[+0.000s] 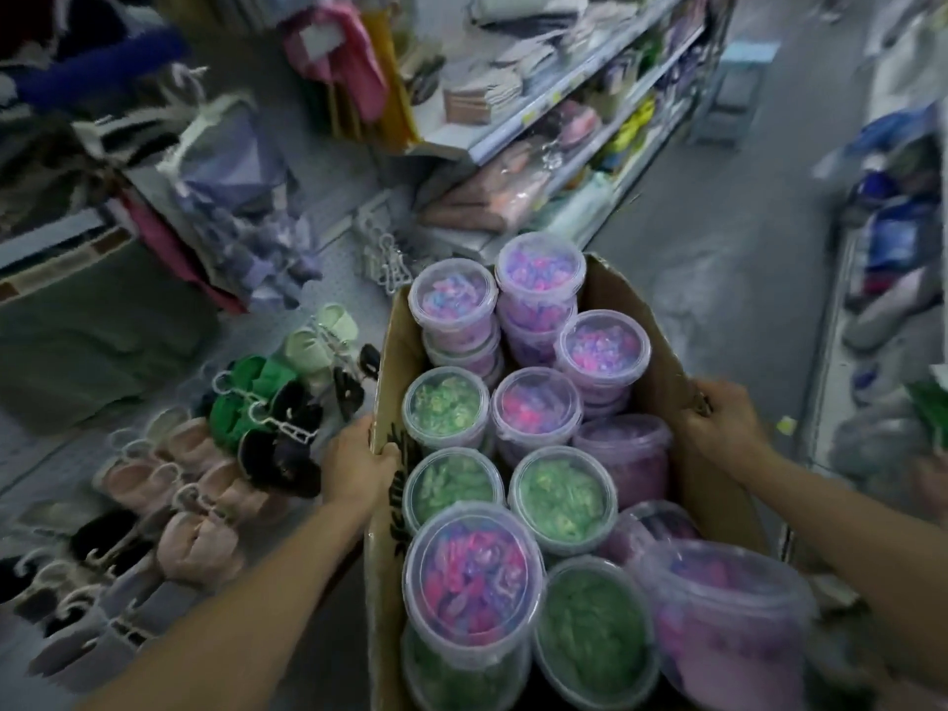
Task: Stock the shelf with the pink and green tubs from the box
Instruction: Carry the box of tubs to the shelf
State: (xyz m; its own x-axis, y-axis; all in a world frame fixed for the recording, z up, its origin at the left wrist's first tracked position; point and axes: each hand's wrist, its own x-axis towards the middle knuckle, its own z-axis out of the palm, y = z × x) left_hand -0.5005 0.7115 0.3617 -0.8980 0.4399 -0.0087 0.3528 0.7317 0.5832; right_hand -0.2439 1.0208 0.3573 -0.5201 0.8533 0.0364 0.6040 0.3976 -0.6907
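Observation:
A brown cardboard box [633, 320] fills the lower middle of the head view, packed with several clear-lidded tubs. Pink and purple tubs [539, 272] are stacked at its far end and right side, and one large pink tub [474, 574] sits near me. Green tubs [445, 405] stand along the left and middle. My left hand [356, 461] grips the box's left wall, thumb over the rim. My right hand [726, 420] grips the top of the right wall. The picture is blurred by motion.
Slippers on white hangers [205, 484] in pink, green, black and grey lie on the low shelf to the left. Shelves with folded cloths [492, 89] run along the aisle ahead. Grey floor [718, 238] lies beyond the box; more goods line the right side.

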